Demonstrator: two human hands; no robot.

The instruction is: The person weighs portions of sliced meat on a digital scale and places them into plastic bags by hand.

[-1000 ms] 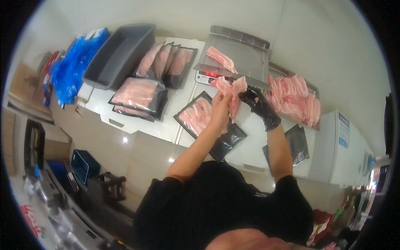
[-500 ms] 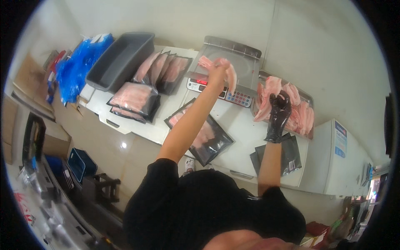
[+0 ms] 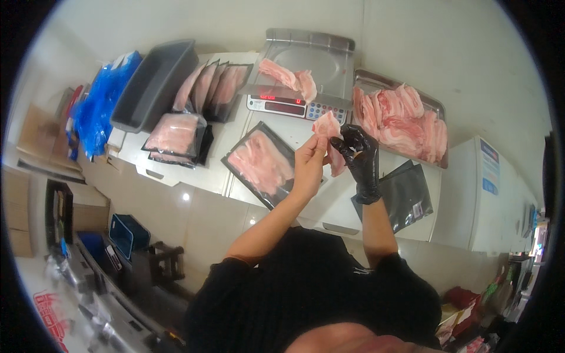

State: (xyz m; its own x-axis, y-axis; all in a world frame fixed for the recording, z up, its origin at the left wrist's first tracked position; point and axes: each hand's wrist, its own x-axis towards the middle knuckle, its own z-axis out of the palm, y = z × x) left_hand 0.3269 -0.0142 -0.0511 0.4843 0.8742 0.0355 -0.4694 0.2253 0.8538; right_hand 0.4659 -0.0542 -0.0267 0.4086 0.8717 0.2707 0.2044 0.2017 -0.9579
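A limp slice of raw pork belly (image 3: 327,126) hangs in front of the scale. My bare left hand (image 3: 310,159) pinches it from the left. From the right, my black-gloved right hand (image 3: 360,159) has its thumb and curled fingers at the same slice. More pork slices (image 3: 286,77) rest on the metal pan (image 3: 329,62) of the digital scale (image 3: 282,107), whose red display is lit. To the right of the scale, a metal tray (image 3: 440,112) holds a pile of pork belly slices (image 3: 400,120).
A filled clear-and-black pouch (image 3: 259,162) lies left of my forearm. Flat black pouches (image 3: 406,197) lie below the tray. Further left are filled pouches (image 3: 173,136), a grey plastic bin (image 3: 154,88) and blue plastic bags (image 3: 103,112). A white cabinet (image 3: 465,188) stands at right.
My left hand has come back from the scale pan, leaving pork slices on it. My right hand has moved left from the tray, and both hands now meet at one slice.
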